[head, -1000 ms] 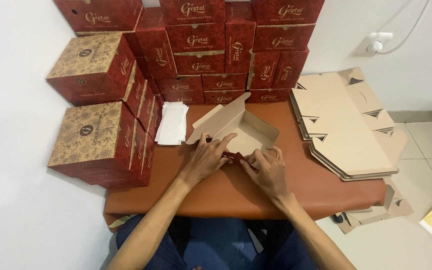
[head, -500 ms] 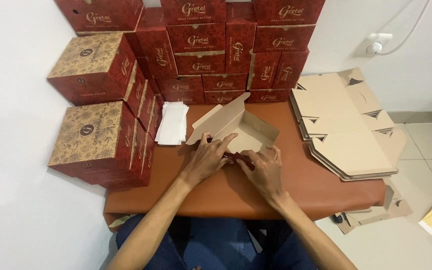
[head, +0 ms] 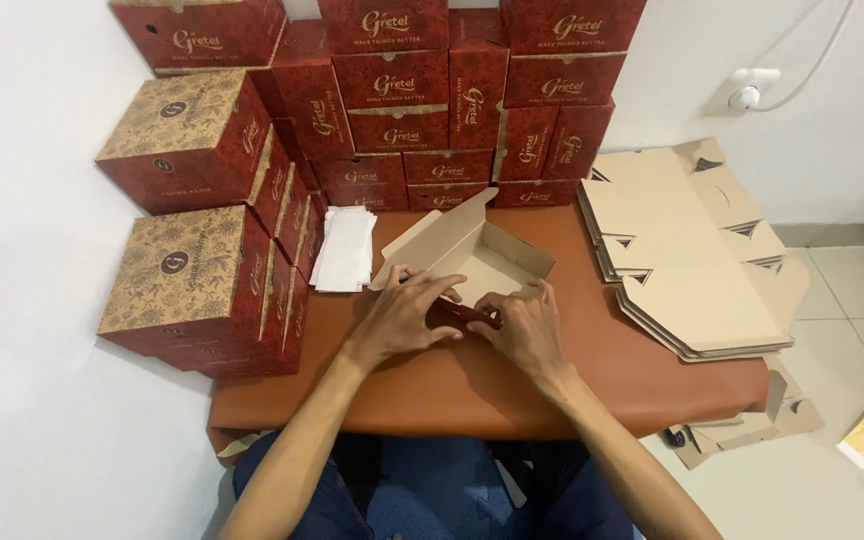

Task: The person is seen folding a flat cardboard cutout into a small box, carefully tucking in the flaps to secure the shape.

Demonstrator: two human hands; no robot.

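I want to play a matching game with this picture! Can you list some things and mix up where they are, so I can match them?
Things:
1. Half-folded box
2. Flat cardboard stack
3. White paper pile
4. Red boxes

Places:
A. Stacked against the wall at the back of the table
B. On the table's right side, sticking out over the edge
C. Under the left hand and right hand
D. Lying to the left of the half-folded box, next to the red boxes

Pairs: 1-C, 2-B, 3-D, 4-A
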